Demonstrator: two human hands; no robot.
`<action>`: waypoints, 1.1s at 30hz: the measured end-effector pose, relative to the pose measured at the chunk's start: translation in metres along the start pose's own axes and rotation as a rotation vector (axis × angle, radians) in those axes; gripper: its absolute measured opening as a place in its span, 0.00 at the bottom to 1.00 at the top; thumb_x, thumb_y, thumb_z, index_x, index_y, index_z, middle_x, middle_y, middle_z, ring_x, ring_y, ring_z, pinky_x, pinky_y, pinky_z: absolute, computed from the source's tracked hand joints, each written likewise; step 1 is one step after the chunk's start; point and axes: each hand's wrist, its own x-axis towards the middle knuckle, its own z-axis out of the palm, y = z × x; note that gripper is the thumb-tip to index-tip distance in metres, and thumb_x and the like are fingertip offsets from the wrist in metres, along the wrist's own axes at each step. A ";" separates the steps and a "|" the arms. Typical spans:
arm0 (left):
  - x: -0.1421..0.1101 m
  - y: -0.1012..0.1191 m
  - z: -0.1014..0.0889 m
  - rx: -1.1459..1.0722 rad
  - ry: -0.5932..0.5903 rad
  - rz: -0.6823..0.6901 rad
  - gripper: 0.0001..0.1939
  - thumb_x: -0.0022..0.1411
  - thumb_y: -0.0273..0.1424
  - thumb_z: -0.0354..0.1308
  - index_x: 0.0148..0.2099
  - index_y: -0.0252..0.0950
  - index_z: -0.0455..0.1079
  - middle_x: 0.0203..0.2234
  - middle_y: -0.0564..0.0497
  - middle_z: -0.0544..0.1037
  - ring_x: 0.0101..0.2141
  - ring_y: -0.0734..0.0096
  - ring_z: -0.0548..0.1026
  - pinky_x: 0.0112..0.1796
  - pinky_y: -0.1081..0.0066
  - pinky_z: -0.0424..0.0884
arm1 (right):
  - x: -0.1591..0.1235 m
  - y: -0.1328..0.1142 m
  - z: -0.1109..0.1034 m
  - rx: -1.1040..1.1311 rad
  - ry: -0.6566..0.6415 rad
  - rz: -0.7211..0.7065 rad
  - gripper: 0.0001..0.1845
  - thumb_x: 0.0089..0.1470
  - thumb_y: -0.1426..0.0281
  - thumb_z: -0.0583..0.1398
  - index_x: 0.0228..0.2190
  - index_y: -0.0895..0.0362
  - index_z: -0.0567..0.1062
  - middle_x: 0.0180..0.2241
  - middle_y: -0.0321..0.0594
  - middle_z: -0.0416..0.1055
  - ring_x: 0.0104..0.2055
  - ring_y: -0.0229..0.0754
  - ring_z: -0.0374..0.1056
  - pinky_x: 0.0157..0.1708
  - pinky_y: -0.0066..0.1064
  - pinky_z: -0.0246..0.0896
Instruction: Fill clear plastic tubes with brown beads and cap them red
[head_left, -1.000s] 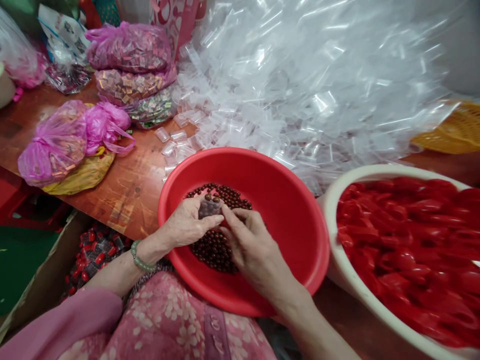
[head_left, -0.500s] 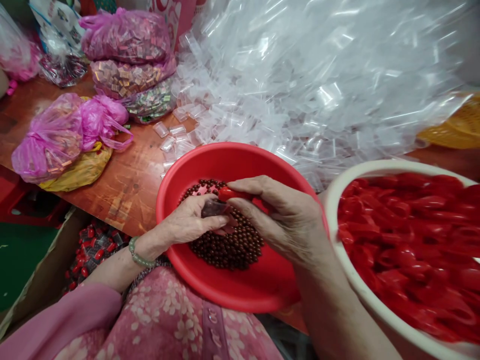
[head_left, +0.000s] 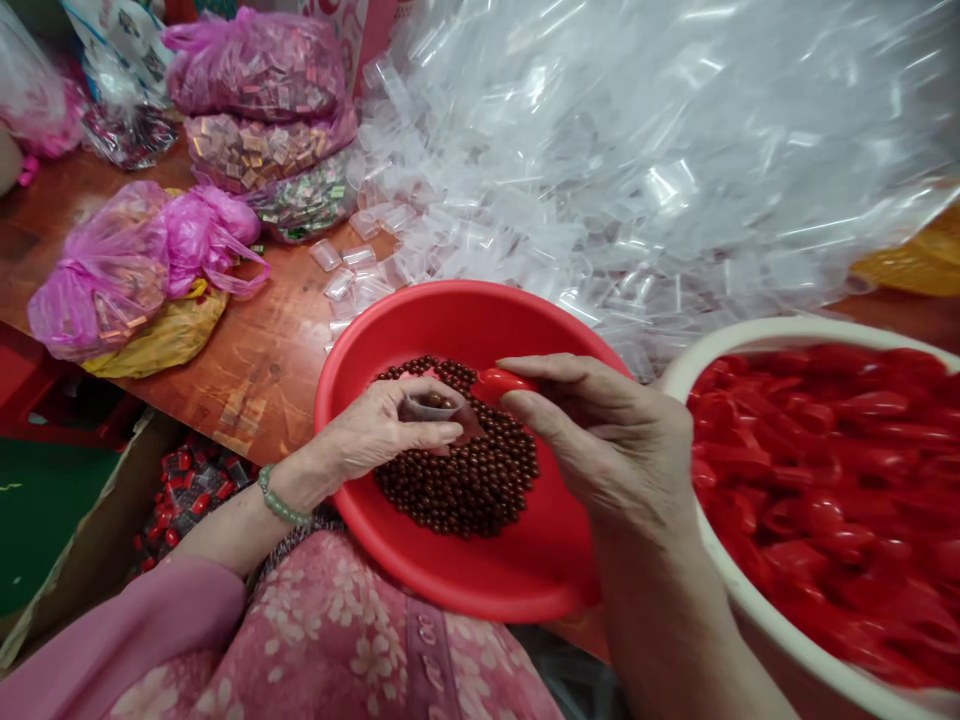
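My left hand (head_left: 382,432) holds a small transparent plastic pouch (head_left: 429,408) with a few brown beads inside, its mouth facing right. My right hand (head_left: 611,440) pinches a small red plastic scoop (head_left: 504,381), whose tip sits just right of the pouch, apart from it. Both hands are over a red plastic basin (head_left: 559,555) on my lap. A mound of small brown beads (head_left: 469,480) lies in the basin under my hands. Most of the scoop is hidden by my fingers.
A cream basin (head_left: 750,335) of red scoops (head_left: 817,470) stands to the right. Behind, a large heap of transparent pouches (head_left: 637,180) covers the wooden table (head_left: 262,390). Pink bags of packets (head_left: 255,70) sit back left, above a box of red-and-black packets (head_left: 191,495).
My right hand has moved right, drawing the red scoop away from the pouch. One second ago it pinched at the pouch with no scoop showing. The pouch now shows beads inside.
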 end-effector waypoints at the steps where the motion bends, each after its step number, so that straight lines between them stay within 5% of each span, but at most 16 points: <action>1: 0.000 0.000 0.001 -0.011 -0.006 -0.008 0.13 0.51 0.33 0.70 0.38 0.33 0.74 0.31 0.52 0.78 0.32 0.78 0.75 0.37 0.75 0.70 | -0.001 -0.003 0.003 0.004 0.006 -0.012 0.11 0.54 0.73 0.65 0.40 0.49 0.80 0.36 0.34 0.80 0.37 0.37 0.77 0.38 0.29 0.74; 11: 0.003 0.000 0.014 -0.002 -0.144 0.063 0.20 0.47 0.41 0.72 0.28 0.32 0.69 0.21 0.57 0.70 0.25 0.80 0.66 0.31 0.75 0.64 | -0.013 -0.012 0.021 -0.098 -0.006 -0.147 0.11 0.55 0.75 0.64 0.41 0.51 0.78 0.38 0.38 0.78 0.39 0.40 0.74 0.42 0.36 0.72; 16: 0.002 -0.001 0.010 0.057 -0.209 -0.005 0.23 0.49 0.46 0.70 0.28 0.32 0.67 0.20 0.56 0.68 0.23 0.80 0.66 0.28 0.74 0.63 | -0.017 -0.006 0.018 -0.156 0.019 -0.093 0.07 0.57 0.72 0.63 0.39 0.52 0.77 0.36 0.38 0.78 0.37 0.40 0.75 0.39 0.34 0.73; 19: 0.001 -0.004 0.005 -0.013 -0.207 -0.064 0.23 0.48 0.46 0.71 0.30 0.32 0.69 0.21 0.55 0.71 0.23 0.79 0.68 0.29 0.73 0.64 | -0.014 -0.009 0.012 -0.260 -0.078 -0.195 0.07 0.58 0.72 0.61 0.41 0.53 0.75 0.37 0.39 0.77 0.39 0.40 0.74 0.40 0.34 0.72; 23: 0.003 -0.006 0.000 -0.190 -0.200 -0.136 0.21 0.49 0.43 0.72 0.29 0.30 0.72 0.24 0.51 0.74 0.26 0.77 0.71 0.32 0.74 0.66 | -0.008 -0.010 0.011 -0.524 -0.298 -0.328 0.33 0.52 0.52 0.65 0.52 0.58 0.67 0.42 0.50 0.75 0.43 0.51 0.73 0.40 0.41 0.71; 26: 0.004 -0.004 -0.002 -0.273 -0.242 -0.167 0.21 0.50 0.43 0.71 0.28 0.29 0.73 0.26 0.49 0.76 0.29 0.75 0.74 0.35 0.74 0.68 | -0.007 -0.002 0.018 -0.670 -0.284 -0.391 0.43 0.49 0.46 0.65 0.56 0.60 0.61 0.45 0.54 0.73 0.46 0.56 0.72 0.42 0.46 0.70; 29: 0.007 -0.001 -0.003 -0.306 -0.206 -0.177 0.28 0.55 0.53 0.63 0.27 0.30 0.72 0.25 0.48 0.76 0.28 0.75 0.73 0.33 0.75 0.68 | -0.008 0.006 0.027 -0.715 -0.172 -0.446 0.37 0.53 0.52 0.63 0.55 0.59 0.61 0.43 0.53 0.72 0.44 0.54 0.72 0.41 0.45 0.69; 33: 0.012 0.003 -0.002 -0.340 -0.180 -0.258 0.42 0.58 0.66 0.38 0.25 0.33 0.70 0.21 0.45 0.75 0.27 0.69 0.75 0.33 0.70 0.72 | -0.007 0.010 0.031 -0.717 -0.138 -0.472 0.32 0.53 0.55 0.62 0.53 0.57 0.62 0.40 0.49 0.73 0.41 0.52 0.72 0.38 0.42 0.68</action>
